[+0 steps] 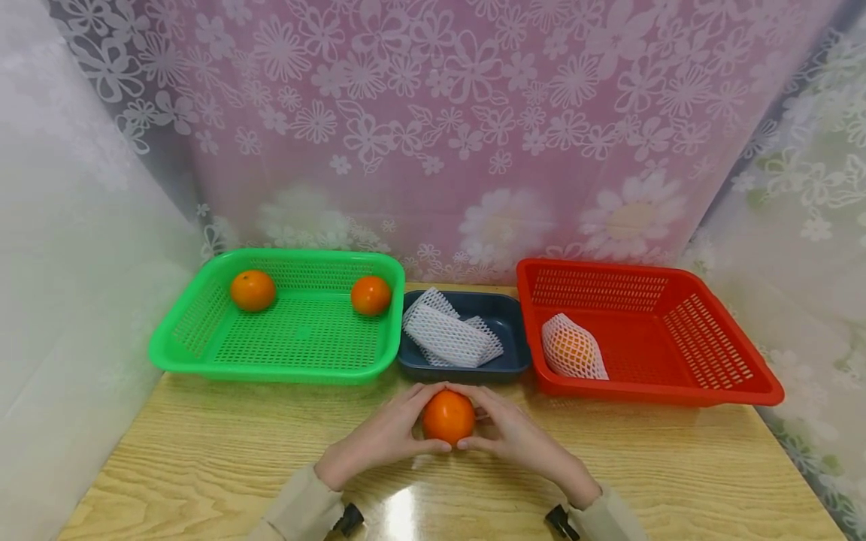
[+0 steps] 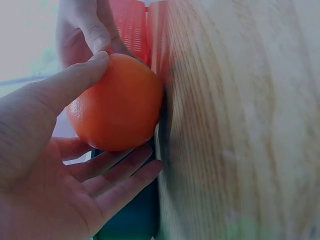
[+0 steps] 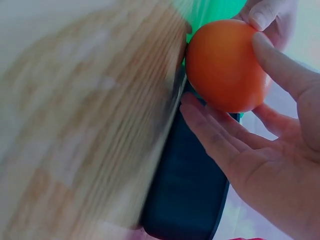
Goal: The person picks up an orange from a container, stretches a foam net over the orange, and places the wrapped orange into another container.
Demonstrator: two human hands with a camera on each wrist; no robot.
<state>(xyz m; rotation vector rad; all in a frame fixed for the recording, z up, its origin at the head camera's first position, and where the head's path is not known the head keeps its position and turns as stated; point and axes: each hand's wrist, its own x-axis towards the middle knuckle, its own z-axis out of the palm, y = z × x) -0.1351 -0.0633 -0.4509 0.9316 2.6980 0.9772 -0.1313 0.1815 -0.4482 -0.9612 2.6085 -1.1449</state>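
OK so, biggest thing first: there's a wood-grain counter [image 1: 676,466] with everything sitting on it. Green basket [image 1: 271,373] on the left, two bare fruits inside: one orange [image 1: 253,291] toward the left end, a second orange [image 1: 370,295] over by the right wall. Red basket [image 1: 649,392] on the right, and all I can see in there is a netted orange [image 1: 571,347] near its left wall, wrapped in white mesh. Between those two is a smaller dark blue tray [image 1: 510,330] with a loose pile of foam nets [image 1: 449,336], overlapping, so I can't count them for sure.

Then the hands. Left hand [image 1: 389,432] and right hand [image 1: 521,436] both curve round the same fruit from opposite sides, thumbs on the near side, fingertips close together at the far side. It's more of a cup than a clench, opened about as wide as the fruit.

That fruit, the bare orange [image 1: 449,418], is right in front of the tray; can't tell if it touches the counter. My read: the step in hand is a two-handed hold on it. Next move, I'd guess, calls for one hand taking the whole grip so the other's free to reach the nets just beyond.
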